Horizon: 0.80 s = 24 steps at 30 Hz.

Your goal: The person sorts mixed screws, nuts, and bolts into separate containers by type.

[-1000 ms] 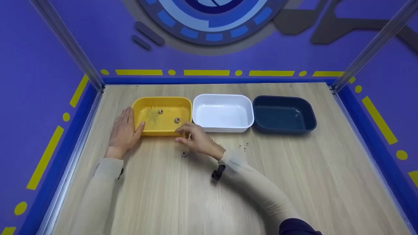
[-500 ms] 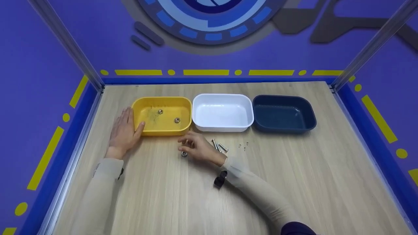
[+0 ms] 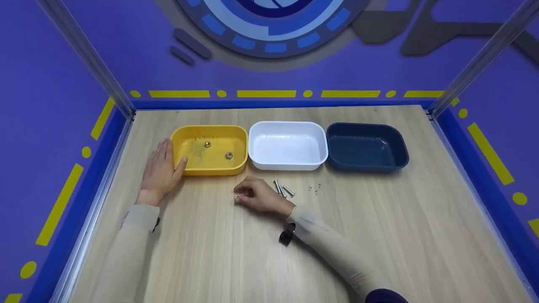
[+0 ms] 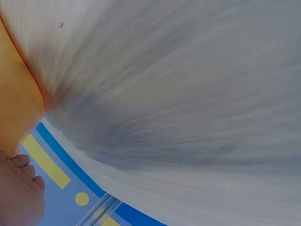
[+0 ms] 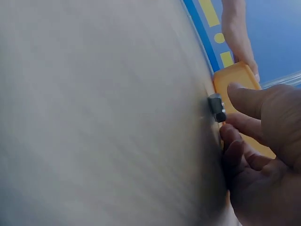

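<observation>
The right hand [image 3: 261, 197] rests on the wooden surface [image 3: 236, 252], its curled fingers [image 5: 235, 125] closing around a nut [image 5: 217, 108], touching it but not yet lifting. The left hand [image 3: 160, 170] lies flat, fingers straight, against the yellow tray [image 3: 209, 170], where two nuts [image 3: 228, 155] already sit. Bolts [image 3: 283, 189] and small screws [image 3: 315, 189] remain loose nearby; the white tray [image 3: 287, 165] and dark blue tray [image 3: 366, 166] hold nothing, so most of the work seems left.

Plastic tubs: three, one yellow [image 3: 209, 168], one white [image 3: 288, 165], one dark blue [image 3: 366, 166].
Metal nuts inside yellow tub: two [image 3: 228, 155].
Silver bolts before white tub: about three [image 3: 283, 189].
</observation>
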Each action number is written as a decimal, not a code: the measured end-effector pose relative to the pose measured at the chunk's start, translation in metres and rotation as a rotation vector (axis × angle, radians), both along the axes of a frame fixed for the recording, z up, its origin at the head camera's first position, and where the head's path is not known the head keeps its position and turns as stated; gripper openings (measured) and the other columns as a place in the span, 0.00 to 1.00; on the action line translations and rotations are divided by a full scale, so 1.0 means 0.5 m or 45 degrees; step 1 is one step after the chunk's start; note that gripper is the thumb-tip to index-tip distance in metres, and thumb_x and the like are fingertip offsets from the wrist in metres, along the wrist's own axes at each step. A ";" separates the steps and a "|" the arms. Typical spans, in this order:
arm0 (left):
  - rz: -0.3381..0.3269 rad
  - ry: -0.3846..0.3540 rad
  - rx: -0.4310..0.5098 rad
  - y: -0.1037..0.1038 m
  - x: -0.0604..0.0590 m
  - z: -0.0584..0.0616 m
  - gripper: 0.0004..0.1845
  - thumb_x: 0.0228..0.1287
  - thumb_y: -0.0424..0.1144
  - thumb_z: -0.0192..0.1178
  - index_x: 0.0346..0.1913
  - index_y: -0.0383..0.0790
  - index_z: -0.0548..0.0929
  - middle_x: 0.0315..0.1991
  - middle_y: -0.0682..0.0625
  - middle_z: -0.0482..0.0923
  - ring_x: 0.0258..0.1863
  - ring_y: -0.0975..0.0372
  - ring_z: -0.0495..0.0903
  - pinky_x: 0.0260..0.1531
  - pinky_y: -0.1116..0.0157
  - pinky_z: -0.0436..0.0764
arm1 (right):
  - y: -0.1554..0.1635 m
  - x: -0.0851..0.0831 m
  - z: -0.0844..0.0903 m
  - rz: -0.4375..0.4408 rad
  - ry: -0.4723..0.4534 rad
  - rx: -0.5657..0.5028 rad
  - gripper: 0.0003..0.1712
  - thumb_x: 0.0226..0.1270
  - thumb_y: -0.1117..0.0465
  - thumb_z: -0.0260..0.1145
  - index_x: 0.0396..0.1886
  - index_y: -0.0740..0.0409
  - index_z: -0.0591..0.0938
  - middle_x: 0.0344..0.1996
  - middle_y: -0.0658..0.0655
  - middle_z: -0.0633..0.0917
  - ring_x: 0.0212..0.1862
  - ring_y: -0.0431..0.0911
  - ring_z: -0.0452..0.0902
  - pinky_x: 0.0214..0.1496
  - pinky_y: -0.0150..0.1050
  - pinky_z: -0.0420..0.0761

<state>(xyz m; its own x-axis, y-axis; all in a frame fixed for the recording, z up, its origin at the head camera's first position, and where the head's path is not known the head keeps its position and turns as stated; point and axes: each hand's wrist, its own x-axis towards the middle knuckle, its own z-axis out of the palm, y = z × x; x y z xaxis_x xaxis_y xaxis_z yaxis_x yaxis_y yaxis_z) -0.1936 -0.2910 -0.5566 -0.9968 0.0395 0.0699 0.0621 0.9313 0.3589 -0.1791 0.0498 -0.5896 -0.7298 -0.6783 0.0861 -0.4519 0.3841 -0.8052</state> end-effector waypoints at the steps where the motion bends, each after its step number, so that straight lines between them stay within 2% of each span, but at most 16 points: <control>1: -0.001 0.001 0.000 0.000 0.000 -0.001 0.47 0.85 0.62 0.39 0.86 0.28 0.42 0.87 0.31 0.42 0.87 0.39 0.42 0.86 0.41 0.43 | 0.001 0.000 -0.002 0.003 -0.010 -0.010 0.18 0.72 0.57 0.76 0.55 0.61 0.89 0.43 0.57 0.87 0.43 0.46 0.81 0.46 0.32 0.81; 6: -0.005 0.013 -0.010 -0.001 -0.001 -0.002 0.47 0.85 0.63 0.38 0.86 0.28 0.43 0.87 0.31 0.42 0.87 0.39 0.43 0.86 0.41 0.44 | 0.005 0.001 -0.006 0.000 -0.055 -0.044 0.19 0.68 0.58 0.79 0.55 0.60 0.90 0.43 0.58 0.86 0.41 0.43 0.79 0.44 0.29 0.79; 12: -0.002 0.015 -0.010 -0.002 -0.003 0.000 0.47 0.85 0.63 0.38 0.86 0.28 0.42 0.87 0.31 0.42 0.87 0.39 0.43 0.86 0.41 0.44 | 0.003 -0.001 -0.007 0.036 -0.021 -0.002 0.20 0.65 0.59 0.80 0.56 0.59 0.91 0.45 0.55 0.85 0.44 0.40 0.77 0.47 0.29 0.81; 17: -0.003 0.025 -0.008 -0.003 -0.004 0.005 0.47 0.85 0.63 0.39 0.86 0.28 0.42 0.86 0.30 0.43 0.87 0.38 0.43 0.86 0.40 0.45 | 0.000 -0.004 -0.006 0.063 0.013 0.004 0.19 0.65 0.59 0.81 0.55 0.58 0.92 0.46 0.55 0.85 0.46 0.42 0.78 0.51 0.31 0.82; 24: -0.009 0.028 -0.024 -0.003 -0.002 -0.001 0.47 0.85 0.62 0.39 0.85 0.26 0.44 0.86 0.29 0.45 0.86 0.38 0.45 0.85 0.40 0.47 | 0.000 -0.001 -0.008 0.060 0.001 -0.033 0.15 0.65 0.61 0.81 0.50 0.60 0.93 0.43 0.56 0.86 0.47 0.46 0.80 0.52 0.33 0.82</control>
